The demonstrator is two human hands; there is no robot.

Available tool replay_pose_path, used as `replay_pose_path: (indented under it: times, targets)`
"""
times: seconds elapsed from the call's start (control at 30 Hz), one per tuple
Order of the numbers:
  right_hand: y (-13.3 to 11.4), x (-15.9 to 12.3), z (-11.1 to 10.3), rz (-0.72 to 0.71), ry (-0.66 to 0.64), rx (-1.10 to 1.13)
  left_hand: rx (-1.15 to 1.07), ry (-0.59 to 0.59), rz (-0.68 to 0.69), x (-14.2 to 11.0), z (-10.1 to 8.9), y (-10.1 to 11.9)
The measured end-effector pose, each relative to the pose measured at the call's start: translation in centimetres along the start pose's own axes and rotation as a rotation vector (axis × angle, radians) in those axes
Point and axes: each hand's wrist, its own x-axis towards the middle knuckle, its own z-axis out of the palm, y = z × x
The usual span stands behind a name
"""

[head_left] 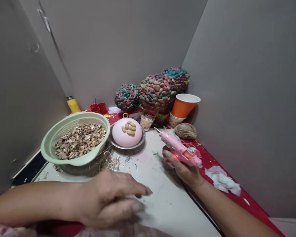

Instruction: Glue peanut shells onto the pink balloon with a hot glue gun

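Note:
My right hand (184, 168) grips a pink glue gun (179, 148) with its nozzle pointing up and left, towards a pink ball (127, 133). That ball sits in a metal dish (138, 144) and has a few peanut shells glued on its top. My left hand (113, 197) lies low on the white board (160, 191) near the front edge, blurred, its fingers curled together; I cannot make out whether anything is in them. A green colander (53, 136) full of peanut shells stands to the left of the ball.
Three balls covered in painted shells (158, 89) stand at the back on cups. An orange paper cup (184, 105), a twine roll (185, 130), small red pots (98, 107) and a yellow bottle (73, 104) are there too. White paper scraps (222, 181) lie on the red cloth. Grey walls close in on all sides.

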Motion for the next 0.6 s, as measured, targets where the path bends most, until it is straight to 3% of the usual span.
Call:
replay_pose_path:
  times: [0.17, 0.33, 0.43, 0.6]
  targets:
    - [-1.0, 0.0, 0.0, -0.068, -0.091, -0.012, 0.108, 0.373, -0.387, 0.0, -4.0, 1.5]
    - [-1.1, -0.1, 0.0, -0.079, -0.059, -0.038, 0.176, 0.725, -0.468, 0.3, -6.9, 0.7]
    - [-1.2, 0.0, 0.2, -0.101, -0.065, -0.008, 0.191, 0.770, -0.474, 0.4, -8.9, -0.1]
    - [-1.1, -0.1, 0.1, -0.039, -0.058, 0.036, 0.239, 0.662, -0.571, 0.0, -11.8, -2.3]
